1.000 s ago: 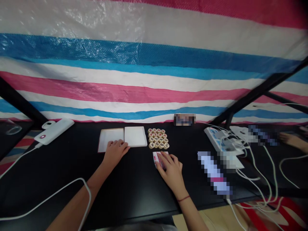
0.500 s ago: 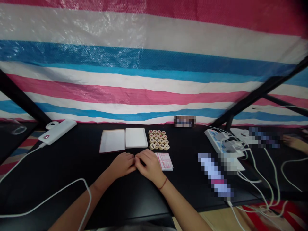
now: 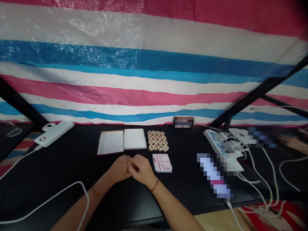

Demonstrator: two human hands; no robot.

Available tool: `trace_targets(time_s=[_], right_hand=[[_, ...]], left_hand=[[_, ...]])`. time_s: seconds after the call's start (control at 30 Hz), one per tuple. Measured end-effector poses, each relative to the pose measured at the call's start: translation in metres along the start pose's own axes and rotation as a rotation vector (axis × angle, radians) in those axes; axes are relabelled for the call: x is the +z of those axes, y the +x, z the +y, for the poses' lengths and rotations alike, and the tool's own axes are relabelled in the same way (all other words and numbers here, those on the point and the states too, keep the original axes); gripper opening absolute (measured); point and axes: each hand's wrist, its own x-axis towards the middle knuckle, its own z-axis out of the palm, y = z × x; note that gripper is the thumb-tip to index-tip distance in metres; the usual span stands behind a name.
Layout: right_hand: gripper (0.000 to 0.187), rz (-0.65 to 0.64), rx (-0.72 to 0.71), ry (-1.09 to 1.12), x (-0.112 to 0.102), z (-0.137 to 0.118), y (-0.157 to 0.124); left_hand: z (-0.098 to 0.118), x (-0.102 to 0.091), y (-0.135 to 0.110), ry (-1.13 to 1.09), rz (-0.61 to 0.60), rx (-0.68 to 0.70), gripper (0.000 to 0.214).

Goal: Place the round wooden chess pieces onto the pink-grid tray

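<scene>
Black tabletop (image 3: 60,173) carries wooden xiangqi pieces (image 3: 157,140) in a tight grid near its far edge, their red and dark characters too small to read. Left of them sit a red-rimmed white box half (image 3: 110,142) and a second white box half (image 3: 135,139). Nearer the front, the left hand (image 3: 117,168) and right hand (image 3: 141,170) are closed together, clasping only each other. A folded paper with red print (image 3: 162,163), unreadable, lies just beside the right hand.
</scene>
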Motion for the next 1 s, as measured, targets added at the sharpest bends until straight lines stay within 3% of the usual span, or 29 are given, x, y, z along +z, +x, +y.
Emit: trace_targets(time_s=[0.8, 1.0], right_hand=[[0.020, -0.023, 0.061, 0.021, -0.0009, 0.0001, 0.0009], [0.018, -0.029, 0.142, 0.036, -0.0007, 0.0004, 0.0002]], left_hand=[[0.0022, -0.0044, 0.0025, -0.039, -0.029, -0.050, 0.009], [0.0021, -0.0047, 0.0032, 0.000, -0.070, -0.094, 0.012]])
